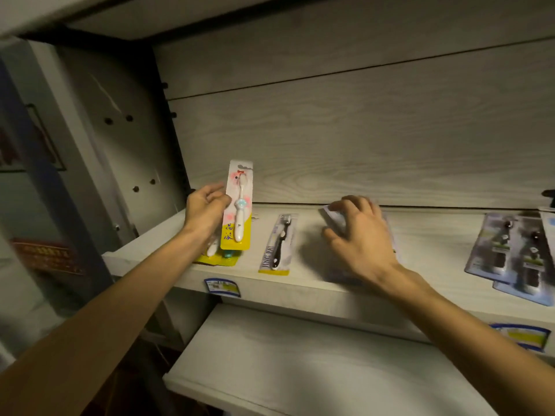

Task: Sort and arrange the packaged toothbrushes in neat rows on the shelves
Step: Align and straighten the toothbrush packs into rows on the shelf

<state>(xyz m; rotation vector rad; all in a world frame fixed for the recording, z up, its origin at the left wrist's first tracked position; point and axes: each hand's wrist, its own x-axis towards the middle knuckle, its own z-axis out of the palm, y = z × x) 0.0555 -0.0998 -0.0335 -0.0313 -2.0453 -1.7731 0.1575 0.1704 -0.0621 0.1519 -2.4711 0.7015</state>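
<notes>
My left hand [205, 207] holds a pink-and-yellow packaged children's toothbrush [238, 205] upright at the left end of the shelf [303, 283]. Beneath it lies another yellow-edged pack [223, 258], mostly hidden. A black toothbrush in a yellow-trimmed pack [279, 244] lies flat just to the right. My right hand [359, 235] rests with spread fingers on a pale blue-white pack [333, 217] lying on the shelf, blurred and largely covered by the hand. Blue twin-brush packs [507, 250] lie overlapping at the right end.
A wood-grain back panel [345, 139] closes the shelf behind. A lower shelf [300, 364] juts out below. Price labels [222, 287] [521, 336] stick on the shelf's front edge. A grey side panel with holes [120, 151] stands at the left.
</notes>
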